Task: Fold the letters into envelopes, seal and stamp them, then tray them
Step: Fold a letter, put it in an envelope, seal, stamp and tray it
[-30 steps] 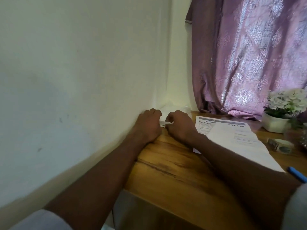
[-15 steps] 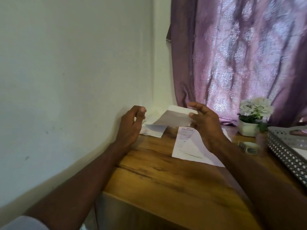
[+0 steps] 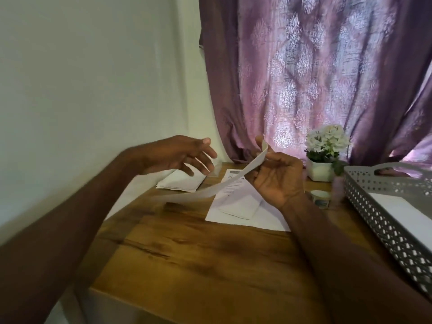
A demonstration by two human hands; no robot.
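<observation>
So your right hand [image 3: 277, 176] pinches the envelope [image 3: 210, 190] by one end above the counter [image 3: 187, 258], left hand [image 3: 180, 155] spread. It's light and floppy; grab the drooping end too.

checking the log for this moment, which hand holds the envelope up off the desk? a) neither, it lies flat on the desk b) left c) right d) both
c: the right hand pinches the envelope at its top end, clear of the desk, while the left hand hovers open beside it without touching it.
</observation>
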